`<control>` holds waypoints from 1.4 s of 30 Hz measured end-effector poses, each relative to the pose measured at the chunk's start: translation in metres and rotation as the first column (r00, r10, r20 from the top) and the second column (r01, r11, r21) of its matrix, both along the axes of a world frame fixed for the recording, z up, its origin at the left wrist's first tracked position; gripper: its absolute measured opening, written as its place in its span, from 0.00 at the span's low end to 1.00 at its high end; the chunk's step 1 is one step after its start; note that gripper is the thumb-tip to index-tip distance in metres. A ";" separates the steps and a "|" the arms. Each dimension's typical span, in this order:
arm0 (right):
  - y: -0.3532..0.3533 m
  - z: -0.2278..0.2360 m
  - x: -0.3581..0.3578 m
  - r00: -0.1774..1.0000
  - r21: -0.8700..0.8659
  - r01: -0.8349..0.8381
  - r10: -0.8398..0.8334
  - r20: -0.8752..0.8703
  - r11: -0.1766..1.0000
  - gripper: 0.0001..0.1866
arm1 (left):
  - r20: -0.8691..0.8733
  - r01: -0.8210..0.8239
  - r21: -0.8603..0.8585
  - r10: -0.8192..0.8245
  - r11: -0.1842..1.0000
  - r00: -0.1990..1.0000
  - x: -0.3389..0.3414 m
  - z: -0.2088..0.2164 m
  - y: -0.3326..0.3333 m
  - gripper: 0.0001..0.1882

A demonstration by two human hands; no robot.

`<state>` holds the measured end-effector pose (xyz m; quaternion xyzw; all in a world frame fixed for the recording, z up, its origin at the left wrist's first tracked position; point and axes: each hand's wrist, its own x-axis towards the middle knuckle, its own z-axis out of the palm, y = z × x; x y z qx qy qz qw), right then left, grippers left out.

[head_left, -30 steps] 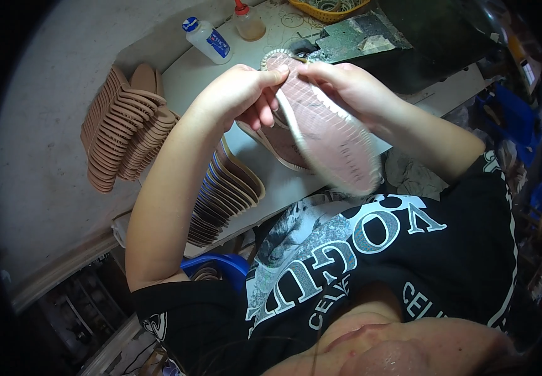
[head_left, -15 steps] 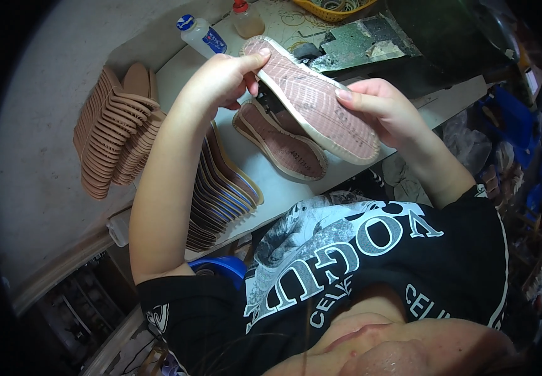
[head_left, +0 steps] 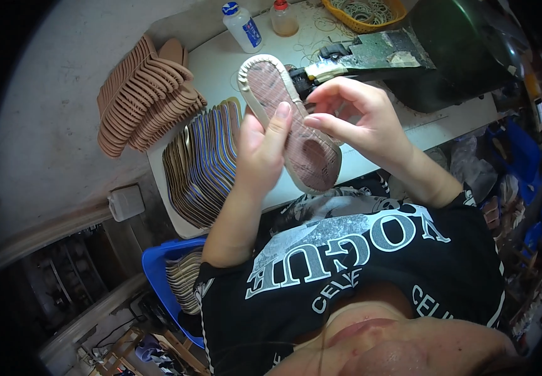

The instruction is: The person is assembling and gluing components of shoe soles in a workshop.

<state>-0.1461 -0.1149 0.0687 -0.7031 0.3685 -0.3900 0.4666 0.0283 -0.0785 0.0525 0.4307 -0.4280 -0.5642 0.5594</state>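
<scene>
In front of my chest I hold a sole-shaped insole point(head_left: 263, 84) aslant, with a pinkish-brown woven face and a cream edging gathered in small pleats. My left hand point(head_left: 260, 150) grips it from its left side, the thumb lying across the face and the fingers hidden behind. Beside its right edge is my right hand point(head_left: 368, 122), fingers curled and thumb apart from the forefinger; nothing shows between them. The thumb tip is at the edging; whether it touches, I cannot tell. Left of my left hand, a long row of thin insoles point(head_left: 199, 166) stands on the white table point(head_left: 211, 66).
Stacked brown sole pieces point(head_left: 145, 94) lie at the left by the wall. Beyond my hands stands a dark green machine point(head_left: 377, 53). At the back are a white bottle point(head_left: 244, 31), a red-capped bottle point(head_left: 284, 22) and a yellow basket point(head_left: 371, 26). A blue bin point(head_left: 152, 266) sits below.
The view has shifted. Both hands held an insole before; now the left grips one nearer its middle and the right has loosened beside it. The second insole on the table no longer shows.
</scene>
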 end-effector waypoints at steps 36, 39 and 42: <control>0.003 -0.036 0.000 0.994 -0.071 -0.062 0.068 0.088 0.996 0.05 | 0.653 -0.064 -0.342 0.286 0.937 0.701 -0.021 -0.023 0.025 0.17; 0.010 -0.035 0.004 0.939 -0.302 0.021 -0.123 -0.322 0.953 0.07 | 0.732 -0.058 -0.338 0.301 0.939 0.612 -0.021 -0.034 0.025 0.15; 0.012 -0.039 0.011 0.942 -0.371 0.060 -0.176 -0.287 0.927 0.06 | 0.740 -0.071 -0.373 0.343 0.925 0.579 -0.022 -0.034 0.024 0.15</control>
